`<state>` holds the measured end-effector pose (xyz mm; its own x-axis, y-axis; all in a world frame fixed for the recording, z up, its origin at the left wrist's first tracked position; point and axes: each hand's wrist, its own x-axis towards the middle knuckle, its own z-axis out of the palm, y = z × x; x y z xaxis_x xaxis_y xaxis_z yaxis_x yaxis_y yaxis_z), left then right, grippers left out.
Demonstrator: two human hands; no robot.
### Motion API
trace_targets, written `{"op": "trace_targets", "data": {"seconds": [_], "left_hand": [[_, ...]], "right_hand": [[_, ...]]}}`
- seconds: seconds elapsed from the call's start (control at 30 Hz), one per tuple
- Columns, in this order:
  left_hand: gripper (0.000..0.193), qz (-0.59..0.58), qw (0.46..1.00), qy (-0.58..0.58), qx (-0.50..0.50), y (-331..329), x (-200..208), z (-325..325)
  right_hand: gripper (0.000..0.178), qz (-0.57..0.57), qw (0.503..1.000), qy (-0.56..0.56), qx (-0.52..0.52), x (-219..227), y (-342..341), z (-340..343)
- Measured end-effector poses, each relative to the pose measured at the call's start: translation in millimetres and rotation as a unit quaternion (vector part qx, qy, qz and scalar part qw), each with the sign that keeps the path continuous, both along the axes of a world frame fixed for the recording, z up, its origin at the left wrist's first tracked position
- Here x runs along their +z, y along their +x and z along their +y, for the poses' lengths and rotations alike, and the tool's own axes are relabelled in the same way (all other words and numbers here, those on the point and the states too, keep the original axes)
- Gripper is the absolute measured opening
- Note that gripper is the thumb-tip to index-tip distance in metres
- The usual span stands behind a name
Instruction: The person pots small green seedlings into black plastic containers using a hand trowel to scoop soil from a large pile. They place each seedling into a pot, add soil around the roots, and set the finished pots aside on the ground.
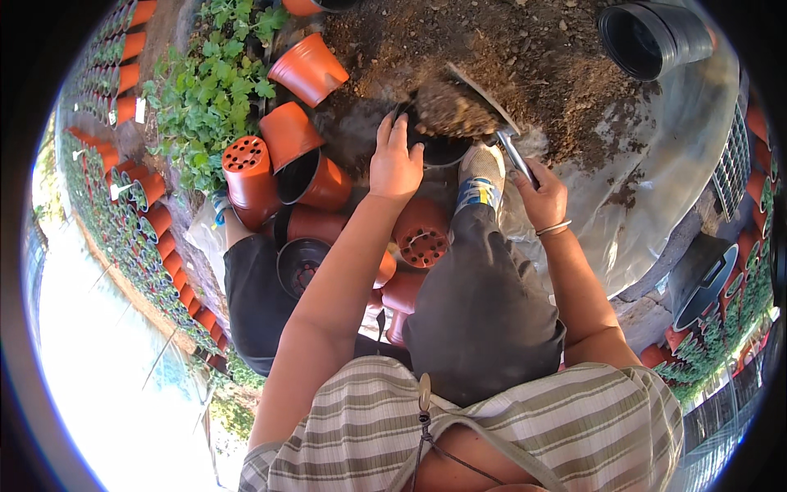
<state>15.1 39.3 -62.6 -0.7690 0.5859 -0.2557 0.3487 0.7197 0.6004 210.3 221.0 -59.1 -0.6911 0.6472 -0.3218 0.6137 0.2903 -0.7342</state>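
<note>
My right hand (544,193) is closed round the dark grip of a small hand shovel (512,152), whose metal shaft runs up to a wide blade. Brown soil (452,111) slides off the tilted blade over a pot with a black inside (447,152). On the near left side of that pot, my left hand (397,164) holds its rim, fingers up and thumb to the right. The soil and my hand hide much of the pot. My shoe (482,176) stands right beside it.
Several orange pots (310,69) lie tipped to the left and between my legs. Leafy green plants (215,90) grow at the upper left. A soil heap (557,74) lies ahead on plastic sheeting (656,189). Stacked black pots (656,39) lie at the far right.
</note>
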Motion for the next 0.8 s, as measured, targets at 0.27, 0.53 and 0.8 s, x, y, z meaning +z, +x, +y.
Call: {"op": "trace_targets", "data": {"seconds": [0.27,0.53,0.8], "left_hand": [[0.051,0.062,0.998,-0.012,0.029,21,-2,-38],[0.028,0.040,0.980,-0.033,-0.193,-1,8,-7],[0.010,-0.026,0.923,-0.288,-0.255,-31,6,11]], "right_hand": [[0.028,0.005,0.869,-0.433,-0.241,-40,-6,13],[0.033,-0.112,0.912,-0.339,-0.203,-102,-4,25],[0.042,-0.251,0.958,-0.133,0.044,-104,-5,19]]}}
